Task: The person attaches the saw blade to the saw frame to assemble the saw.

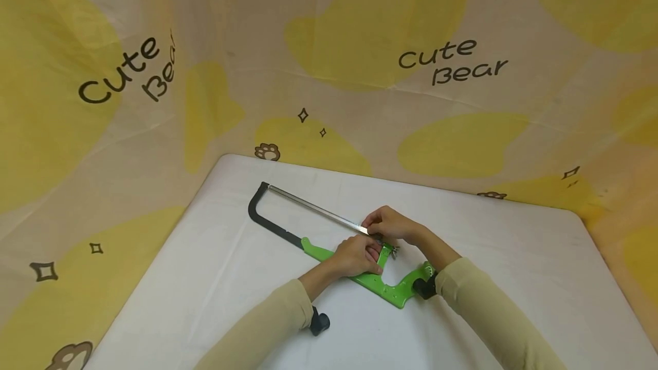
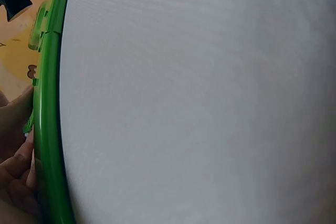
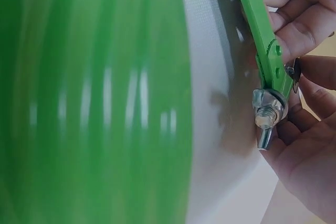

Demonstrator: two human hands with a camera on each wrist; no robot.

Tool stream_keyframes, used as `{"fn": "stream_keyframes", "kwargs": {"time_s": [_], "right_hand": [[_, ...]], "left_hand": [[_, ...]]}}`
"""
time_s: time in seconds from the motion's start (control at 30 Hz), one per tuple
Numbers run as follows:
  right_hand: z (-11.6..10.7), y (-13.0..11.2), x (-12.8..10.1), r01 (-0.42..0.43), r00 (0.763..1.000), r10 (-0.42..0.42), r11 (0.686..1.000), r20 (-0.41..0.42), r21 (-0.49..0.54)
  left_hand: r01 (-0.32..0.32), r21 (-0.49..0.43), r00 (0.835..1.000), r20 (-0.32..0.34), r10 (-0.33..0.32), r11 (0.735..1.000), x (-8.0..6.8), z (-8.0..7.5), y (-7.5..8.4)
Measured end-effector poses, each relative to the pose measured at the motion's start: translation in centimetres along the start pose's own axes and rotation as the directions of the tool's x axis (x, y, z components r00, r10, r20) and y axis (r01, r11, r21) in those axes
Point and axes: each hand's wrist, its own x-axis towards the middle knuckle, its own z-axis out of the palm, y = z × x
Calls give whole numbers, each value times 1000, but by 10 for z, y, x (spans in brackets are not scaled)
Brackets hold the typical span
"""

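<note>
A hacksaw lies flat on the white table (image 1: pixel 514 256), with a green handle frame (image 1: pixel 390 289), a black front bow (image 1: pixel 259 216) and a silver blade (image 1: pixel 313 208). My left hand (image 1: pixel 366 257) grips the green frame beside its rear post. My right hand (image 1: pixel 379 230) pinches the rear end of the blade where it meets that post. The right wrist view shows the green post (image 3: pixel 265 51) with its bolt and nut (image 3: pixel 266 113). There my right hand's fingers (image 3: pixel 310 150) curl around the bolt, and my left hand's fingers (image 3: pixel 294 22) hold the post above. In the left wrist view, the frame's edge (image 2: pixel 50 129) and my fingertips (image 2: pixel 18 182) show.
A cloth backdrop printed with yellow patches and "Cute Bear" (image 1: pixel 452 61) hangs behind and around the table. The table's far edge (image 1: pixel 360 173) runs close behind the saw. White tabletop (image 2: pixel 210 103) spreads to both sides of the hands.
</note>
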Motion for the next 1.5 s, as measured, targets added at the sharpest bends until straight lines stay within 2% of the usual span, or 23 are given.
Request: {"fn": "stream_keyframes", "kwargs": {"time_s": [0.47,1.5], "right_hand": [[-1,-2,-2,18,999,-18,1000,51,11],[0,-1,-3,68,993,-69,998,91,14]], "left_hand": [[-7,21,1000,-7,7,1000,0,0,-1],[-11,31,1000,-10,12,999,0,0,-1]]}}
